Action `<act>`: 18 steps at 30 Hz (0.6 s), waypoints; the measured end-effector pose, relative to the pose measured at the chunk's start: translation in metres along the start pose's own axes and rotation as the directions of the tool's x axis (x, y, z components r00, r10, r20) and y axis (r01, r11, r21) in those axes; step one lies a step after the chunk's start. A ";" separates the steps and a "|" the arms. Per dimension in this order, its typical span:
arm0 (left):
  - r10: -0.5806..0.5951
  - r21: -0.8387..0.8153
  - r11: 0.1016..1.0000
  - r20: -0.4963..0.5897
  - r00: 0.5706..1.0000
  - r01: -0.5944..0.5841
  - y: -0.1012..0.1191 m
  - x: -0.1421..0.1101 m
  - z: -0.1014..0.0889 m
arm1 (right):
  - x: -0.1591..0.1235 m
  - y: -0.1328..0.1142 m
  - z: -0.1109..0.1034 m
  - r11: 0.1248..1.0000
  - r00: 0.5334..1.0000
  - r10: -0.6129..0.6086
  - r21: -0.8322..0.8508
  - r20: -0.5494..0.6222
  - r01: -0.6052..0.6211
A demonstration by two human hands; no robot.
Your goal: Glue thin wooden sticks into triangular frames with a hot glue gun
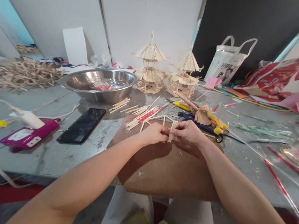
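Between my hands, above a brown board [159,173], is a small bundle of short wooden sticks [172,132], held roughly upright. My left hand [156,133] pinches it from the left, and my right hand [187,132] grips it from the right with fingers closed. Just behind them, a frame of joined sticks [164,119] lies on the board, partly hidden by my hands. Loose sticks with a red-and-white paper wrapper [149,115] lie to the left of that frame. A yellow and blue glue gun [216,123] rests behind my right hand.
Two stick pagodas [149,73] stand at the back. A steel basin [99,81] is at back left, beside a stick pile [30,74]. A phone [81,126] and a purple power bank-like device [31,133] lie left. A white bag [225,61] and plastic wrappers [265,129] are right.
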State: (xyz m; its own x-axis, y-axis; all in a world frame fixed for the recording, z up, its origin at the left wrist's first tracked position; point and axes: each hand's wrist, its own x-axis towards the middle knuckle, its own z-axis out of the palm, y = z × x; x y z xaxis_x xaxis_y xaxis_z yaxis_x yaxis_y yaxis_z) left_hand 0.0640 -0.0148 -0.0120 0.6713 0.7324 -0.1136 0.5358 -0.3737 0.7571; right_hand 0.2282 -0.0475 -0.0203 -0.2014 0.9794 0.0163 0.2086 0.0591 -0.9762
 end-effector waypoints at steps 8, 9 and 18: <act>0.018 0.041 0.999 -0.009 1.000 -0.018 -0.003 0.001 0.000 | 0.003 0.007 0.000 1.000 1.000 -0.019 -0.014 -0.025 0.019; 0.017 0.047 0.999 -0.004 1.000 -0.017 -0.002 0.001 0.000 | 0.004 0.007 0.000 1.000 1.000 -0.017 -0.015 -0.026 0.016; 0.032 0.034 0.999 0.007 0.999 -0.032 0.002 -0.001 -0.001 | 0.002 -0.003 -0.001 0.996 0.999 -0.033 -0.081 -0.023 0.031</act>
State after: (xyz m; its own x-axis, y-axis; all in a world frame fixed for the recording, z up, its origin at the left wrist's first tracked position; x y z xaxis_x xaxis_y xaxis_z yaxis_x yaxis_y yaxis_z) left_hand 0.0642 -0.0162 -0.0096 0.6915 0.7163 -0.0938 0.5313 -0.4162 0.7380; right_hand 0.2280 -0.0459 -0.0172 -0.1856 0.9812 0.0532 0.2794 0.1046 -0.9545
